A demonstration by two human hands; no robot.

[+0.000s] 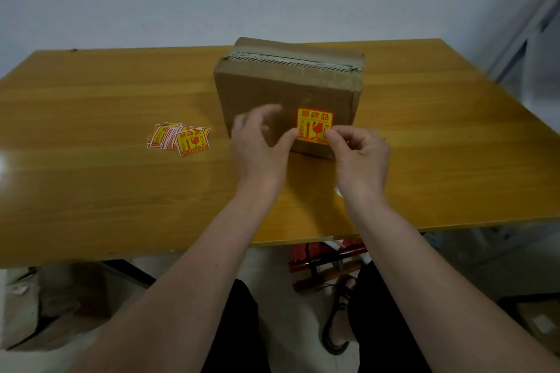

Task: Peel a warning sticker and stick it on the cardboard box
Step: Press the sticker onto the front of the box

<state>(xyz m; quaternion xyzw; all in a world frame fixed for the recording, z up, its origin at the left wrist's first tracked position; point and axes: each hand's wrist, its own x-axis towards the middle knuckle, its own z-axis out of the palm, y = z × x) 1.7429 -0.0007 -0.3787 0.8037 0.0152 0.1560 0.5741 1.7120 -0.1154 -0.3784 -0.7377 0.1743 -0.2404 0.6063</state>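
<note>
The right hand [360, 157] is nearly closed, thumb and forefinger pinched on the lower right corner of the square orange-and-yellow paper warning sticker [314, 124]. The left hand [257, 145] is looser: its thumb tip touches the sticker's lower left edge while the other fingers [260, 113] spread, blurred, over the box face beside it, so I cannot tell whether they press down.

The sticker looks thin, light and limp, the kind of thing that curls and clings to skin, so it is probably best held by its very corners, as here, keeping the glue off the fingertips. It lies against the near sloping face of the brown cardboard box [272, 85], towards that face's lower right; whether it is fully stuck down cannot be told. The box looks stiff enough to take a firm rub, though its taped top seam [291, 62] is rough and worth avoiding.

The box sits on the yellow-brown wooden table [91, 100]. Well to the left lies a small fanned pile of matching stickers on white backing [180, 138].
</note>
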